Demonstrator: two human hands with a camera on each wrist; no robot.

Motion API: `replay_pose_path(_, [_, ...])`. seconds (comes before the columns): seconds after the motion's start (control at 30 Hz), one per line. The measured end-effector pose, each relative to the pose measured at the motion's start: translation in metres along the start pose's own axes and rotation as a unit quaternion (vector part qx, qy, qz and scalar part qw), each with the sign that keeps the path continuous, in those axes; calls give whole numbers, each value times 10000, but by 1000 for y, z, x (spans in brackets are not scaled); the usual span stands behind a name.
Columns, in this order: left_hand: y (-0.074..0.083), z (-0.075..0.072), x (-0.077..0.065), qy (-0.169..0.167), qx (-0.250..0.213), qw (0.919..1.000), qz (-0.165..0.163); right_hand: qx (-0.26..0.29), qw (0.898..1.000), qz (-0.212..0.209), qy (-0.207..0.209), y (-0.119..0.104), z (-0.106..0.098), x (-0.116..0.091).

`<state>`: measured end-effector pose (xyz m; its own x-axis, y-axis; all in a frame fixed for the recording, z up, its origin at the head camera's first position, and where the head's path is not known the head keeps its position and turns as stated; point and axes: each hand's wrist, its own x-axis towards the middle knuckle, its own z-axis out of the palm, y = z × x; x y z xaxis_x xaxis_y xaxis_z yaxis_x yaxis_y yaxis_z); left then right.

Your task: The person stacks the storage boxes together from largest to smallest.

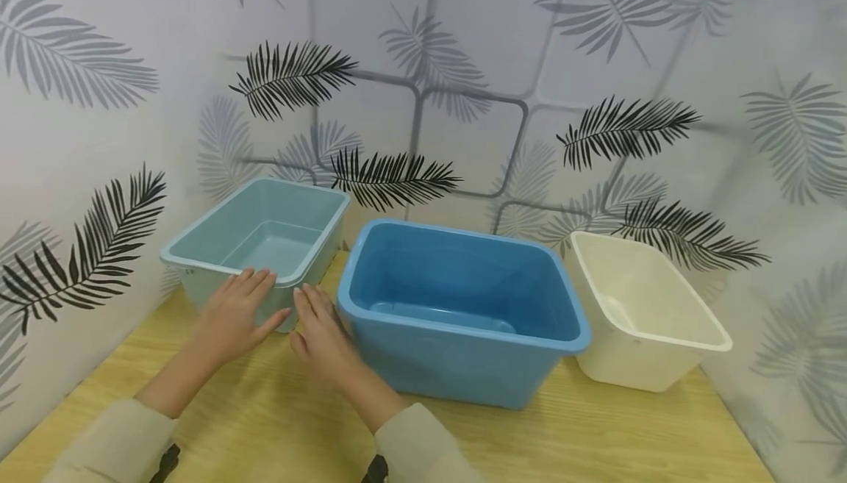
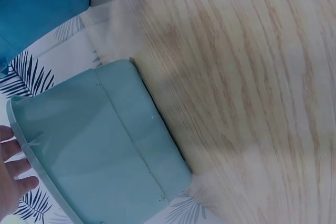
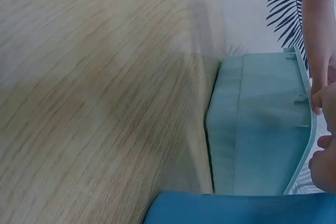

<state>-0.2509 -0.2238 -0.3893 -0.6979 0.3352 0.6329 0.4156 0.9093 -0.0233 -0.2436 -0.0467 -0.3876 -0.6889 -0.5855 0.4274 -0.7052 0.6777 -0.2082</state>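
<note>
A pale teal plastic bin (image 1: 195,286) stands on the wooden table at the left, its inside bare. My left hand (image 1: 231,314) lays its fingers over the bin's near rim, thumb spread toward the right. Close beside it, my right hand (image 1: 323,332) reaches to the bin's near right corner with its fingers extended, in the gap before the blue bin (image 1: 456,362). In the left wrist view, the left fingers (image 2: 17,167) show along the rim of the teal bin (image 2: 100,145). The right wrist view catches the right hand (image 3: 326,156) near that rim.
The larger blue bin stands in the middle, right next to my right forearm. A cream bin (image 1: 635,362) is at its right. Behind all three rises a wall (image 1: 463,137) with leaf patterns. Wooden tabletop (image 1: 265,424) lies in front.
</note>
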Motion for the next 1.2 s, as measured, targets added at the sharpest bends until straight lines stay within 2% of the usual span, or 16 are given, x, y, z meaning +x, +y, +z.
replay_pose_path(0.23, [6, -2, 0, -231, -177, 9993, -229, -476, 9981, 171, -345, 0, 3, 16])
replay_pose_path(0.37, [8, -3, -2, -311, -244, 9986, -354, -500, 9973, 269, -460, -1, 2, 20])
replay_pose_path(0.63, [3, 2, -8, 154, -230, 9995, -160, -899, 9949, 12, -453, 0, 6, 22])
replay_pose_path(0.87, [3, -1, -13, 418, -283, 9987, -112, -842, 9953, -132, -451, -1, 6, 21])
replay_pose_path(1.03, [2, -4, -18, 583, -318, 9978, -85, -1036, 9934, -467, -127, -2, 7, 17])
replay_pose_path(1.2, [-2, -7, -22, 645, -417, 9970, -38, -1129, 9915, -623, 154, -6, 8, 16])
